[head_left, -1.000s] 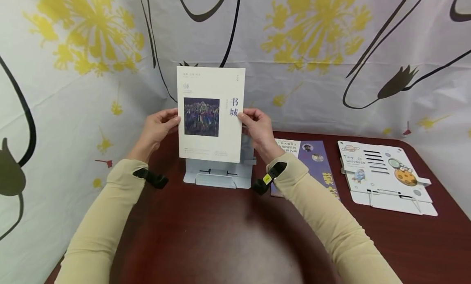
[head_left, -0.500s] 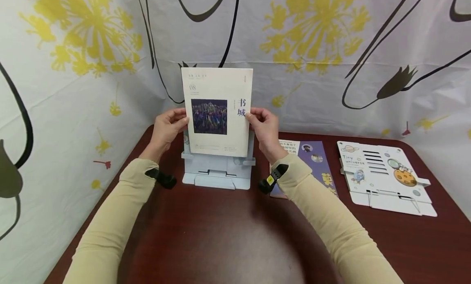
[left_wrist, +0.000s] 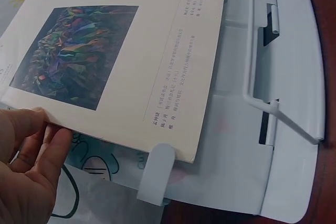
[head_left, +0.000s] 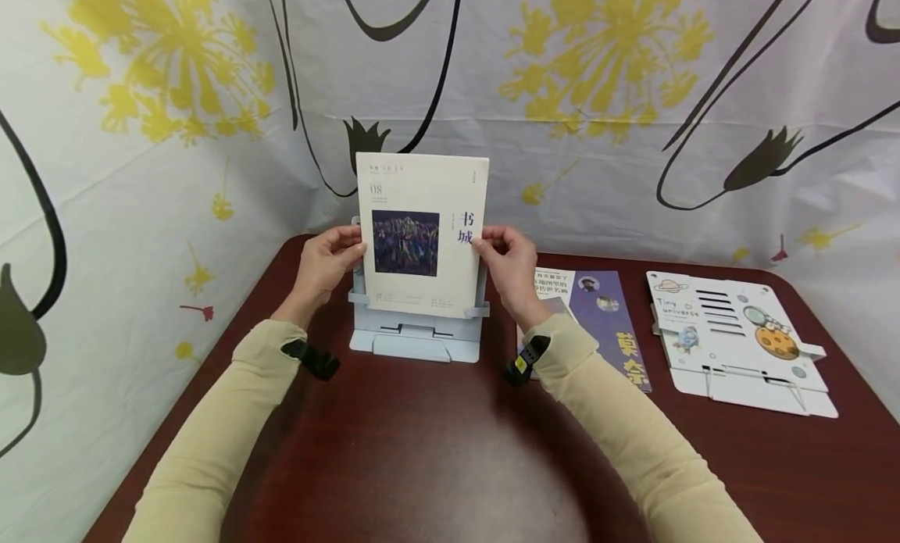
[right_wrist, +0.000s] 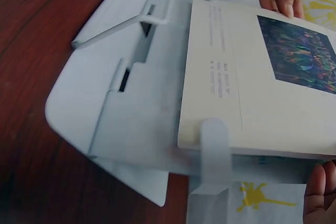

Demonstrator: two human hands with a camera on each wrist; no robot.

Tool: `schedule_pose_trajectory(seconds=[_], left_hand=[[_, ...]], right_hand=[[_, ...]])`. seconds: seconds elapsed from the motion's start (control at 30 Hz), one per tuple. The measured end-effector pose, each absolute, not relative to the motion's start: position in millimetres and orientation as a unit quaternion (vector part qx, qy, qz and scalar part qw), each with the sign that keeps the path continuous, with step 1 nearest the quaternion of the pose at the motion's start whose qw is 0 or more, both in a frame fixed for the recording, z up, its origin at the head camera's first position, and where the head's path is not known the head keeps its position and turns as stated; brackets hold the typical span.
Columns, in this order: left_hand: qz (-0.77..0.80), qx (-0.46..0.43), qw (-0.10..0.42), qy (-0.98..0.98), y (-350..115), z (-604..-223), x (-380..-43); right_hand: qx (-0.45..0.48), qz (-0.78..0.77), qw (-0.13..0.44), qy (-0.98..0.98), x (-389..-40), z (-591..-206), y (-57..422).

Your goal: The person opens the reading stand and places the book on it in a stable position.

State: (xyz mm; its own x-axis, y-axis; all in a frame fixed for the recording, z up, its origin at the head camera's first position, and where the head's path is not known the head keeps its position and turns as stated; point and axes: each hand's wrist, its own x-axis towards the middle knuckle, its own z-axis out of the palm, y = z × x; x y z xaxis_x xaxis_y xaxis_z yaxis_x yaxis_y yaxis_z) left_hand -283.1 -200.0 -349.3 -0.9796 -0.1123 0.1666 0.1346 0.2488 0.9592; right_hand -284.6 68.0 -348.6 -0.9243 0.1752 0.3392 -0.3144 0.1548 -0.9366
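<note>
A cream-covered book (head_left: 422, 234) with a dark colourful picture stands upright against a pale metal book stand (head_left: 404, 332). My left hand (head_left: 325, 263) pinches its left edge between thumb and fingers. On the opposite edge, my right hand (head_left: 508, 266) holds it the same way, thumb on the cover. In the left wrist view, a side clip (left_wrist: 158, 169) laps over the book's lower corner. Another clip (right_wrist: 214, 145) crosses the other lower corner in the right wrist view. A wire page holder (left_wrist: 251, 51) sticks out below the book. Most of the stand's back panel is hidden behind the book.
Right of the stand, a purple and white book (head_left: 608, 316) lies on the dark red table (head_left: 422, 449), partly covered by my right forearm. Farther right lies a white folded stand (head_left: 734, 340) with space drawings. A flower-printed cloth (head_left: 598, 191) hangs behind.
The book has moved right, then down onto the stand, with both hands following. Its lower corners, earlier above or in front of the side clips, are now behind them.
</note>
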Motion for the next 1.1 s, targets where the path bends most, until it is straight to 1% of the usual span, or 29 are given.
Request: schedule_pose_trajectory(seconds=[0.33, 0.77, 0.93, 1.1], left_hand=[[-0.609, 0.007, 0.084, -0.789, -202.0, -365.7, -276.0], [-0.594, 0.034, 0.066, -0.801, -203.8, -377.7, -272.7], [-0.569, 0.032, 0.078, -0.818, -202.9, -380.1, -270.4], [-0.534, 0.032, 0.11, -0.838, -202.4, -382.0, -267.6]], right_hand=[[0.031, 0.596, 0.18, -0.782, -274.2, -363.4, 66.6], [-0.012, 0.602, 0.151, -0.784, -265.4, -376.4, 61.2], [-0.019, 0.614, 0.155, -0.774, -262.8, -380.0, 58.5], [-0.01, 0.604, 0.178, -0.777, -261.7, -383.8, 56.0]])
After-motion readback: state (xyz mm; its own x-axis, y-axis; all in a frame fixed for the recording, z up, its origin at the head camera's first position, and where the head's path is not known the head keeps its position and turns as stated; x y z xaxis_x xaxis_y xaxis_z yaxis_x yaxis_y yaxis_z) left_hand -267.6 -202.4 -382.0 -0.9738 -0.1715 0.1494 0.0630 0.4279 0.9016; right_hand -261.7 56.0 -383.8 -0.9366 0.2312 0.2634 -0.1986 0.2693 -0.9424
